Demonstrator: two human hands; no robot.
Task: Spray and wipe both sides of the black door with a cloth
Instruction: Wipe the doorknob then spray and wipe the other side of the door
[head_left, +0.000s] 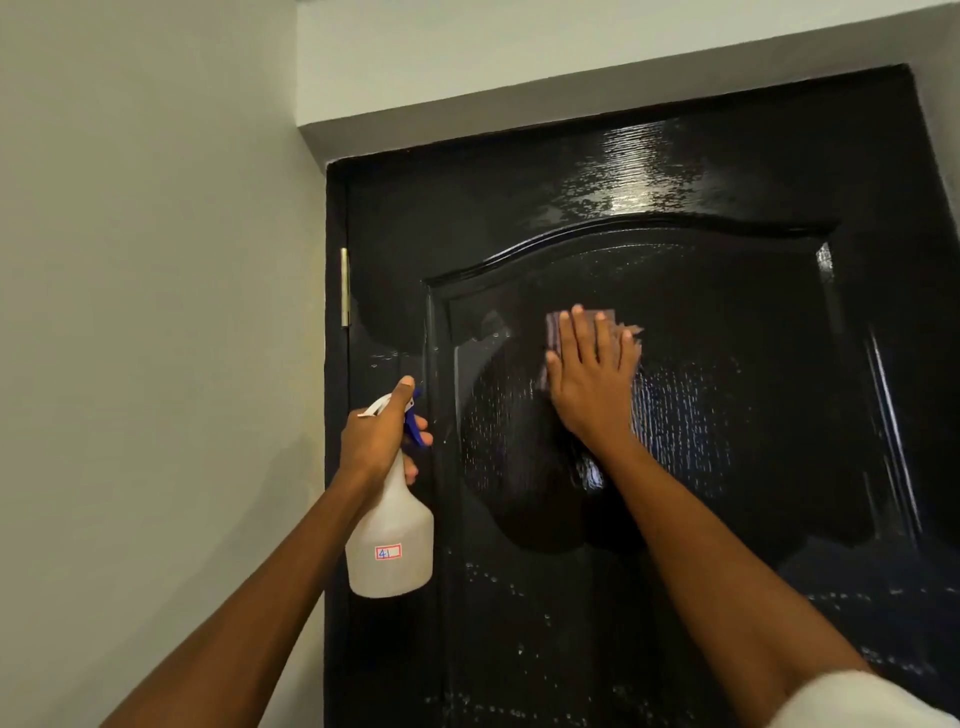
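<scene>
Right hand (589, 376), fingers straight, presses a cloth (558, 332) flat on the black door (727, 415) panel's upper middle, droplets lying below and right (the nearer side), while the left hand (382, 434) grips a spray bottle (389, 540) near the hinge edge.

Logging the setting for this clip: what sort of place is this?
Probably indoors in a home or flat, at a doorway: a glossy black panelled door on a metal hinge, set in plain pale painted walls under a low ceiling beam.
</scene>
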